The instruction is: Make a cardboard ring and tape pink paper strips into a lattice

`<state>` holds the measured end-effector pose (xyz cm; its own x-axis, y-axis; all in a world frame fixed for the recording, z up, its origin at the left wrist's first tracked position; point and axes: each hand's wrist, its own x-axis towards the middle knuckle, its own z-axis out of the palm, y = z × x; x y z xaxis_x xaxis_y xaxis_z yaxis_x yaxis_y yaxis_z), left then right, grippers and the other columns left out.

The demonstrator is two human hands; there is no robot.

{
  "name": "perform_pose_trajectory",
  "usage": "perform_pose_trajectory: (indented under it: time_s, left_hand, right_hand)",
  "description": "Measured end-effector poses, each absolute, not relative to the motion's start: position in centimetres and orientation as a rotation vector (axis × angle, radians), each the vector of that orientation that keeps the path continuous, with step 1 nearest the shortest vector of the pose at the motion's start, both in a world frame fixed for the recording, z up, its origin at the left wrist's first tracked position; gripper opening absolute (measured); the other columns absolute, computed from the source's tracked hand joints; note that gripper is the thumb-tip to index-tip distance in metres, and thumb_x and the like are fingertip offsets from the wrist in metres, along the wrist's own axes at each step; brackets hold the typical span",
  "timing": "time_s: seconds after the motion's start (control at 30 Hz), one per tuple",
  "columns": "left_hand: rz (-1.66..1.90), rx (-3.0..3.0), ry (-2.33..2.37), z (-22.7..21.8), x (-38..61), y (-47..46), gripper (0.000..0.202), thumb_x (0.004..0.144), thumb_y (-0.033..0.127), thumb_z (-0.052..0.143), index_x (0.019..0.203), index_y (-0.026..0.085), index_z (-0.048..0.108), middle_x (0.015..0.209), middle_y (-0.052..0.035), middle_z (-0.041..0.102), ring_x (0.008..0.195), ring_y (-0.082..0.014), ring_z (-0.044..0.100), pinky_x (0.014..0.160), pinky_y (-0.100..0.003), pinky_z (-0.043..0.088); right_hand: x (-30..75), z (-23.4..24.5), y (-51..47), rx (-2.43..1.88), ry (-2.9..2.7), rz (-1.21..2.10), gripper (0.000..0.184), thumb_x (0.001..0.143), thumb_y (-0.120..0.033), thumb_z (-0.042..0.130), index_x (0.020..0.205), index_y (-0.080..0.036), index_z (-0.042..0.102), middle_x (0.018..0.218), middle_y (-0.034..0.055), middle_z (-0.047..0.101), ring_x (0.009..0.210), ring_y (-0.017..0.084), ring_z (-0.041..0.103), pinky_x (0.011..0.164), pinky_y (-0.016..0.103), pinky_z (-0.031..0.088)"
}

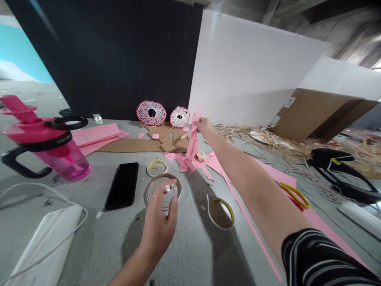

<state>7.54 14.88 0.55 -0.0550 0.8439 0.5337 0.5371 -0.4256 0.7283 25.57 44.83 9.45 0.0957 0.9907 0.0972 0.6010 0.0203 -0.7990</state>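
Pink plastic makes the bottle (71, 163) at the left; its black band (58, 141) carries pale letters, but they are too blurred to read surely. On the brown cardboard (315, 115) at the right there are white labels (289, 102), too small to read. The right arm stretches far forward, and the right hand (204, 126) pinches between its fingers the upper part of the pink paper strips (193, 147), which stand as a slightly leaning bundle before the white board (244, 67). Nearer to the camera, the left hand (160, 216) is above the grey surface (184, 242), its thumb and forefinger apart; small clear tape pieces (168, 188) are at its fingertips. Partly hidden by this hand is a brown ring (148, 190); a black phone (122, 186) lies to its left, a yellow-lined tape roll (231, 211) to its right. The surface looks rough, like concrete. Beside the white board stands a black board (119, 59), with two round string-woven pieces (142, 113) upright before it.
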Motion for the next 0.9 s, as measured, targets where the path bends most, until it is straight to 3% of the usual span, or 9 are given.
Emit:
perform_pose_trajectory:
  time_s: [0.17,0.37,0.53,0.63,0.73,0.8,0.9]
  left_hand:
    - [1.503,1.956,1.483,0.4,7.5,15.1,0.027,0.095,0.022,0.047,0.121,0.021,0.057,0.12,-0.0122,0.069,0.113,-0.0271,0.066,0.094,-0.047,0.053]
    - [1.541,1.992,1.488,0.2,7.4,15.4,0.028,0.095,0.023,0.047,0.121,0.02,0.058,0.119,-0.013,0.07,0.113,-0.0273,0.066,0.094,-0.047,0.053]
    - [1.539,1.951,1.499,0.2,7.2,15.4,0.028,0.096,0.025,0.048,0.122,0.021,0.057,0.122,-0.0126,0.069,0.115,-0.0275,0.065,0.097,-0.049,0.051]
    - [1.537,1.913,1.501,0.2,7.1,15.5,0.029,0.096,0.026,0.048,0.123,0.022,0.057,0.123,-0.0122,0.068,0.115,-0.0272,0.064,0.098,-0.05,0.05]
    - [1.549,1.892,1.485,0.1,7.0,15.5,0.028,0.096,0.027,0.049,0.122,0.022,0.058,0.124,-0.0124,0.068,0.116,-0.0273,0.064,0.1,-0.049,0.049]
    - [1.558,1.883,1.469,0.2,6.9,15.6,0.028,0.095,0.028,0.05,0.122,0.022,0.058,0.123,-0.0125,0.068,0.115,-0.0273,0.064,0.1,-0.049,0.049]
    - [1.573,1.866,1.454,0.5,6.8,15.7,0.028,0.095,0.028,0.051,0.121,0.022,0.058,0.123,-0.0127,0.068,0.113,-0.0269,0.066,0.099,-0.048,0.051]
  right_hand:
    - [26.5,11.6,44.5,-1.513,-1.649,0.431,0.012,0.095,-0.019,0.056,0.105,-0.017,0.062,0.097,0.0078,0.073,0.089,0.018,0.066,0.074,0.025,0.047]
    - [26.9,12.4,44.0,-1.42,-1.561,0.307,0.019,0.096,-0.011,0.04,0.108,-0.018,0.053,0.106,0.0103,0.073,0.092,0.016,0.067,0.075,0.022,0.046]
    - [28.9,15.0,43.0,-1.286,-1.448,0.233,0.021,0.101,-0.014,0.029,0.113,-0.019,0.045,0.107,0.0091,0.073,0.096,0.012,0.069,0.078,0.022,0.049]
    - [31.6,17.7,40.8,-1.085,-1.402,0.232,0.02,0.098,-0.012,0.032,0.11,-0.02,0.046,0.092,0.0042,0.072,0.079,0.012,0.07,0.069,0.023,0.051]
    - [35.1,20.1,36.8,-1.023,-1.466,0.226,0.014,0.097,-0.011,0.039,0.101,-0.021,0.049,0.073,-0.0016,0.067,0.057,0.009,0.063,0.059,0.023,0.049]
    - [37.3,21.0,33.4,-1.065,-1.546,0.24,0.01,0.095,-0.012,0.046,0.093,-0.02,0.051,0.067,-0.0023,0.064,0.048,0.007,0.057,0.051,0.021,0.044]
    - [39.7,21.1,28.1,-1.291,-1.774,0.524,0.012,0.091,-0.017,0.059,0.081,-0.021,0.053,0.059,-0.0029,0.06,0.038,0.005,0.047,0.038,0.018,0.032]
